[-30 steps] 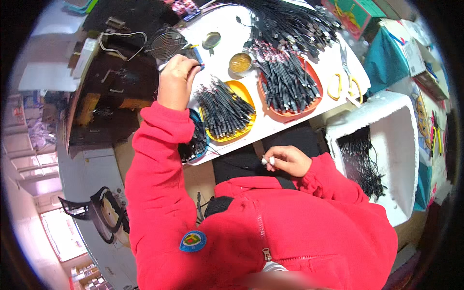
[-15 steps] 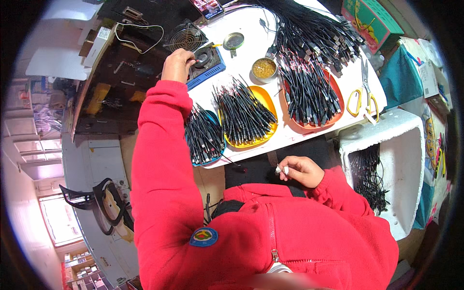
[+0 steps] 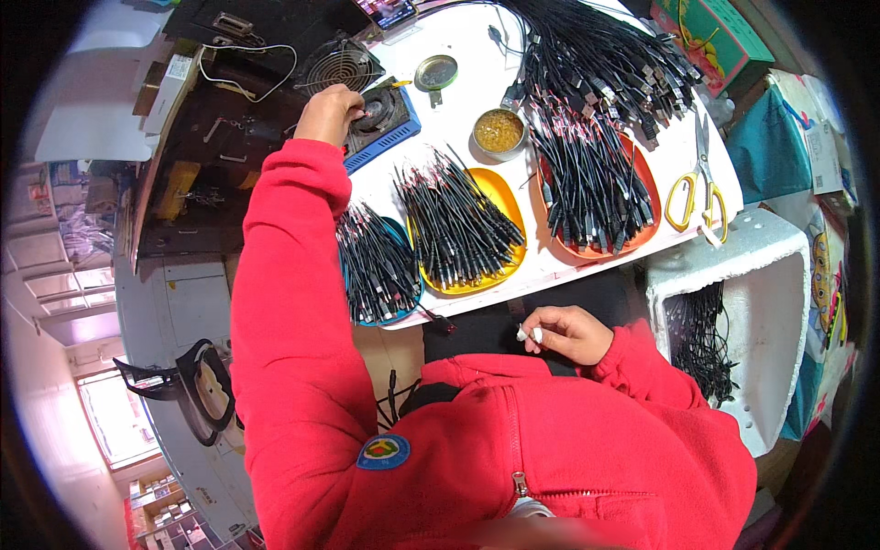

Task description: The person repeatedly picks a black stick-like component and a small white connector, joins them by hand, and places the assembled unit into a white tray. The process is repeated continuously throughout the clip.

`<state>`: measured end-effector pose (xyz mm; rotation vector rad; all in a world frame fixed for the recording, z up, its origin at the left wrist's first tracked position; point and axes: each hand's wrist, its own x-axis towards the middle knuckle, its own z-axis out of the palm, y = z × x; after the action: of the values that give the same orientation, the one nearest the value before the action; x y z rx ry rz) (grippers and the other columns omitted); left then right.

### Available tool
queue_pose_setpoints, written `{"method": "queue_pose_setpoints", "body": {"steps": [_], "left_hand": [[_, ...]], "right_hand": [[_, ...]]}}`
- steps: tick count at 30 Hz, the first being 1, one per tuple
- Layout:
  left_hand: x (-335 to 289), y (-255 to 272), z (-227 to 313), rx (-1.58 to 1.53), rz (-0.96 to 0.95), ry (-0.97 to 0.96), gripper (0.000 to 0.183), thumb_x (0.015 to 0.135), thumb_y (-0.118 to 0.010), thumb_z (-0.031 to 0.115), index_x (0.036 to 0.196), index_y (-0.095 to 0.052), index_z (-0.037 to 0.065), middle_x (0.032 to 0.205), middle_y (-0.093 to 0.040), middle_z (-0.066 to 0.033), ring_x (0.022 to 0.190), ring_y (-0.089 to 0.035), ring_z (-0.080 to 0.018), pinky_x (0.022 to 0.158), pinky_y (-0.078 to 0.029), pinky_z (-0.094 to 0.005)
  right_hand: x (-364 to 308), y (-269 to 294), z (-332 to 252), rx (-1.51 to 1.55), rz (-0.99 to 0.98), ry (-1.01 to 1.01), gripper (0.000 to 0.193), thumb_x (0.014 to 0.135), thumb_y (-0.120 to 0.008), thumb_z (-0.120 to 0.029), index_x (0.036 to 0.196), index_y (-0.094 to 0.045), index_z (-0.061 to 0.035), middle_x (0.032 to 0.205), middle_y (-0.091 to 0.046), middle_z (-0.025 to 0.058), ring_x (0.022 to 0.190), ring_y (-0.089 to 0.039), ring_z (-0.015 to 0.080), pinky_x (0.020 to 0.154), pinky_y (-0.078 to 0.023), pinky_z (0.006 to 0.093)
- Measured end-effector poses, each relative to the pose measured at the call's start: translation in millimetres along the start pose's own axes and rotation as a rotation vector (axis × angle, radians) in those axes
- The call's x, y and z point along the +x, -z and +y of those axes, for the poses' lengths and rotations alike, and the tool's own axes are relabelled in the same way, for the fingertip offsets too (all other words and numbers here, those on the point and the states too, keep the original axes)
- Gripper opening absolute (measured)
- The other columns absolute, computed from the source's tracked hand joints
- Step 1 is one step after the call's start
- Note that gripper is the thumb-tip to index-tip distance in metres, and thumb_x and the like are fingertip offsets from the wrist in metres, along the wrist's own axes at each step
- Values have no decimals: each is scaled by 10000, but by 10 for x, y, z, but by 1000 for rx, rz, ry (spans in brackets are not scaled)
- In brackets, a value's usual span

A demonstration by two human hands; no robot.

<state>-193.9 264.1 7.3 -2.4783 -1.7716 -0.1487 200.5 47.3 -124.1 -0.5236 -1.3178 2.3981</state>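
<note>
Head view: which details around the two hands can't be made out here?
- Left hand: its fingertips curl over the blue-edged device; whatever they touch is hidden.
- Right hand: pinches a small white item, too small to identify.
- White foam box: black cables inside, lower part hidden by the red sleeve.

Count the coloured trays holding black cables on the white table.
3: a blue tray nearest the left arm, a yellow tray in the middle, an orange tray beside the scissors. More may lie hidden under the cables.
</note>
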Motion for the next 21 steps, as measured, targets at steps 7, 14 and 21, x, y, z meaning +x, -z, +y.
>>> {"method": "queue_pose_setpoints", "body": {"steps": [7,14,21], "left_hand": [[34,-15,29,36,-56,48,103,777,-695,64,875,-697,30,846,-623,-145,848,-627,-333,756,-489,-411],[20,-44,15,52,20,4,120,752,-706,31,871,-693,27,814,-617,-149,812,-624,-332,724,-484,-389],[-378,449,444,-104,231,-21,159,733,-718,2,884,-668,0,830,-641,-129,764,-636,-285,691,-499,-343]], "right_hand": [[-4,9,-9,-3,-13,-21,159,999,-474,-100,1073,-573,2,922,-620,53,848,-571,106,807,-473,258],[-2,-13,9,-32,3,-6,159,978,-439,-21,1059,-574,6,885,-619,51,824,-569,100,776,-482,250],[-37,-131,25,-237,101,47,145,960,-468,-35,1017,-592,13,843,-629,51,783,-588,107,732,-486,260]]}}
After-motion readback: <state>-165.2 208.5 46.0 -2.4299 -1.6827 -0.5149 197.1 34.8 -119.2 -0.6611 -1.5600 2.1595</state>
